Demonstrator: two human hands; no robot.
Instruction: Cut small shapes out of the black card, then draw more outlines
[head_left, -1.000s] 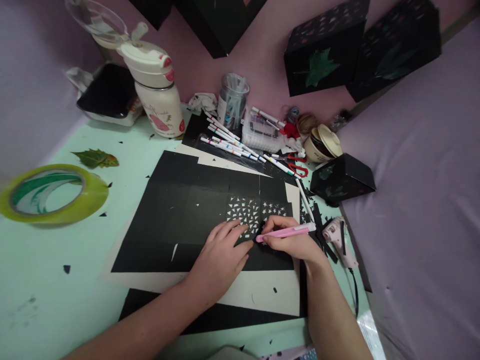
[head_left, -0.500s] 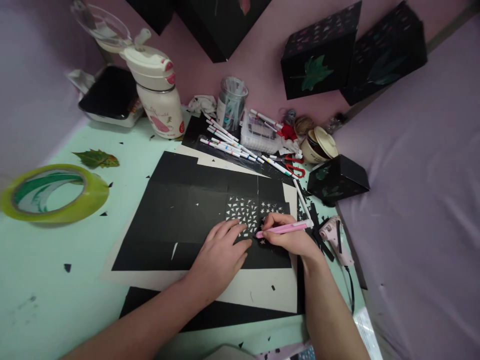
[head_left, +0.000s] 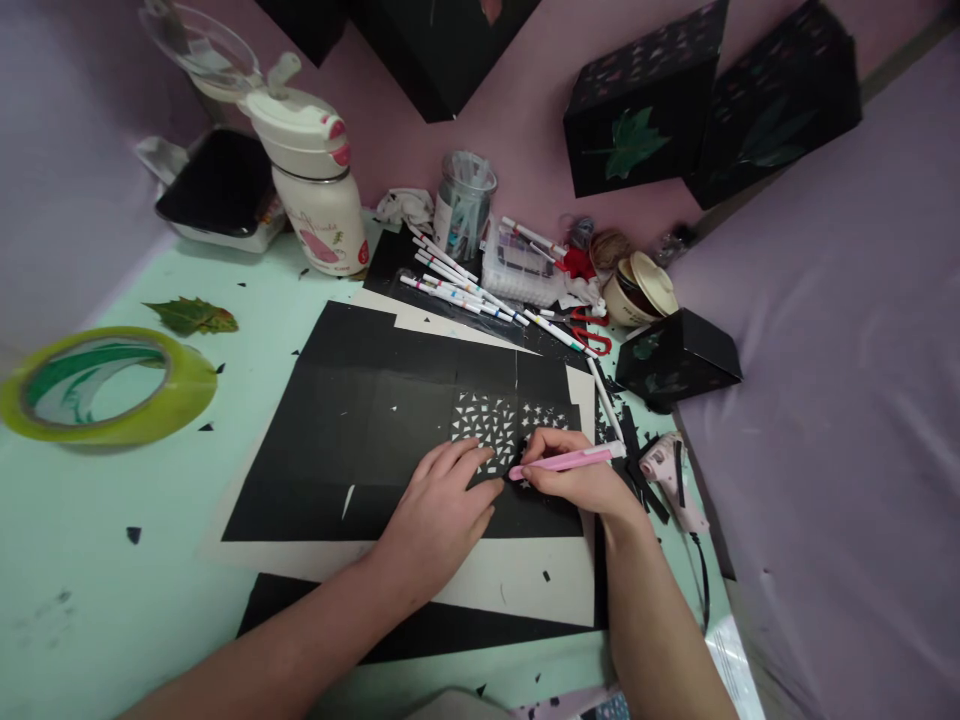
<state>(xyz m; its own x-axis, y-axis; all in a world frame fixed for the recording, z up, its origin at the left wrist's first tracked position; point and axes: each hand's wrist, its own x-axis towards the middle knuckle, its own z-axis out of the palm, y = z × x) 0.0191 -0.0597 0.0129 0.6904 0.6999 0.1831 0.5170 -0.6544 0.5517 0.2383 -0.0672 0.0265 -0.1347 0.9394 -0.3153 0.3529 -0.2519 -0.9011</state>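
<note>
A black paper sheet lies over white paper. Small triangular and star-shaped cutouts show on its right part. My left hand rests flat on the black sheet, fingers spread beside the triangular cutouts. In my right hand is a pink pen-like cutter, pinched between the fingers, its tip down at the sheet just right of my left fingertips. The star cutouts are partly hidden behind my right hand.
Yellow-green tape roll and a leaf lie left. Behind are a white bottle, a jar, markers and red-handled scissors. A black box and pink glue gun stand or lie right.
The pink cutter and my right fingers have shifted very slightly left and down. My left hand has stayed in place.
</note>
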